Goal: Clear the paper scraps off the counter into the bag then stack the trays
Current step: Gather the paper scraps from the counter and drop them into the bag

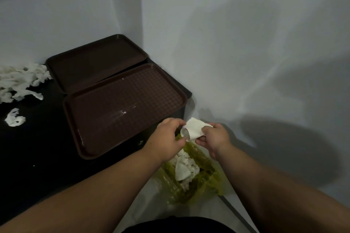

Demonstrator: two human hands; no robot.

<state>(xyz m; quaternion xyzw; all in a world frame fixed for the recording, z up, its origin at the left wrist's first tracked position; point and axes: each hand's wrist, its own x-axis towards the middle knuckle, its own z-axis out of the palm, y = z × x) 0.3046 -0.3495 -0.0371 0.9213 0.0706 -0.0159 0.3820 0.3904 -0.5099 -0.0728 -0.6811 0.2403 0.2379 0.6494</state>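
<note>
A dim corner of pale grey walls framed a glossy black surface (37,147) on the left. Two dark brown plastic trays lay on it side by side, rectangular with rounded corners and raised rims: the far tray (94,60) smooth and shadowed against the wall corner, the near tray (123,108) stamped with a fine checked texture and streaked with a white smear. The near tray's far rim overlapped the other's edge. At the far left, a heap of torn white paper scraps (20,81) sat crumpled and stringy on the surface, with one small scrap (14,118) lying apart, nearer.

Off the right edge of the surface, on the pale floor, stood a yellow-green translucent plastic bag (198,179), wrinkled and open, partly filled with white crumpled paper. Directly above its mouth, two bare hands met. The left hand (168,138) and right hand (214,138) each pinched a side of a soft white folded paper napkin (195,128) between thumb and fingers. Both forearms reached in from the near edge, hiding part of the bag.
</note>
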